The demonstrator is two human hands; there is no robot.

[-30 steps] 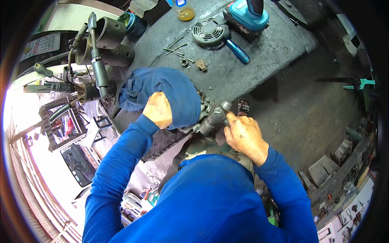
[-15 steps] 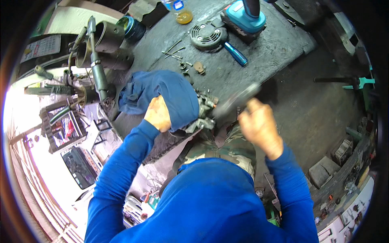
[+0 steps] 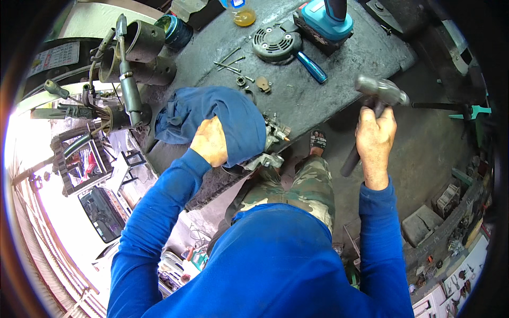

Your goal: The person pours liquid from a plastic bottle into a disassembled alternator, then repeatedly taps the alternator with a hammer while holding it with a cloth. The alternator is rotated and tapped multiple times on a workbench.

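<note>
My right hand (image 3: pixel 376 139) is wrapped round the handle of a ball-peen hammer (image 3: pixel 383 90), close under its steel head. The hammer is held up to the right of the bench edge, apart from the work. On the bench, a blue cloth (image 3: pixel 186 112) is draped over a grey metal machine part (image 3: pixel 266 160), whose right end sticks out at the bench's near edge. The rest of that part is hidden beneath the fabric. My left hand (image 3: pixel 210 142) presses and grips the cloth on top of it, fingers curled into the folds.
On the dark workbench (image 3: pixel 212 95) lie several bolts (image 3: pixel 230 62), a round black vented cover (image 3: pixel 273 42) and a blue-handled tool (image 3: pixel 311 67). Behind are a teal cordless power tool (image 3: pixel 323 24) and a jar of yellow liquid (image 3: pixel 244 17). Metal cylinders (image 3: pixel 146 45) stand at left.
My right hand has swung the hammer away from the metal part, to the right and upward. My left hand stays on the cloth.
</note>
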